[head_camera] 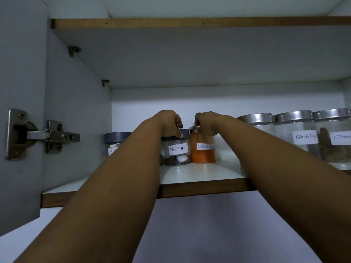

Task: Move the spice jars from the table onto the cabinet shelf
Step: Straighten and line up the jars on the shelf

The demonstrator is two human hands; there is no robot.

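— Shelf (199,174), lower, cabinet interior: what stands on it?

— Item one, black pepper jar (177,150), grey lid, upright. My left hand (171,123) grips it by the lid from above, fingers curled round the rim, since that is the only hold that clears the shelf overhead. Item two, red chilli jar (203,149), orange powder, just beside it. My right hand (206,123) pinches its cap the same way.

— Why so close together?

— Labels face out, row stays compact. A third grey-lidded jar (115,143) sits left, partly hidden by my arm. Three larger steel-lidded jars (296,130) fill the right, so I judge this gap the free spot.
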